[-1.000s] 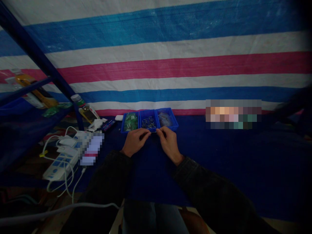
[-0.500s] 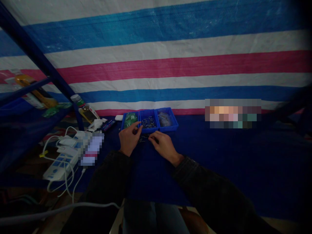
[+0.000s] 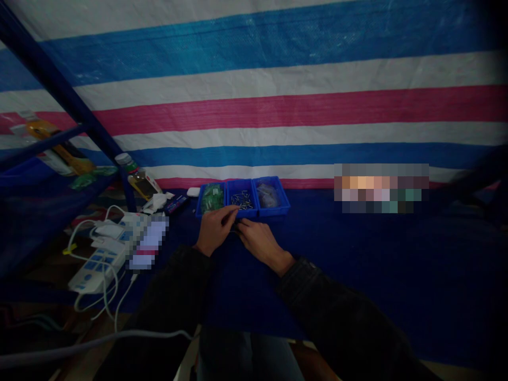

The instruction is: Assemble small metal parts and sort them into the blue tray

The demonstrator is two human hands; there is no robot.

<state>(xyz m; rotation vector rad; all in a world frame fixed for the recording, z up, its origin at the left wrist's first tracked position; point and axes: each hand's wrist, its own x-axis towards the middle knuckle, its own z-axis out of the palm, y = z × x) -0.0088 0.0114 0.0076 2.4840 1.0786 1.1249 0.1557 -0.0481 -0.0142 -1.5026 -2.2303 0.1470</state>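
The left hand (image 3: 214, 230) and right hand (image 3: 262, 241) meet over the blue table (image 3: 357, 275), just in front of three blue trays set side by side. The left hand's thumb and forefinger are drawn close together by the front edge of the middle tray (image 3: 239, 185); whether they pinch anything is too small and dark to tell. The right hand is turned palm down, its fingers curled in just below the left fingertips, at a dark spot on the near side of that tray; its grip is hidden, so I cannot tell if it holds something. The pins (image 3: 243, 200), small and metallic, lie in a loose heap inside the middle tray. The left tray (image 3: 199, 205) holds green bags (image 3: 213, 198), its front partly covered by the left hand, and the right tray (image 3: 273, 210) holds clear bags (image 3: 268, 194). A white case (image 3: 193, 192) sits just beside the left tray. Farther left are crumpled tissue (image 3: 159, 201), a tilted bottle (image 3: 138, 177) and a blurred-out phone (image 3: 148, 243) lying against a white power strip (image 3: 89, 278) with cables (image 3: 105, 291) plugged in. A striped tarp (image 3: 278, 108) hangs behind the table.
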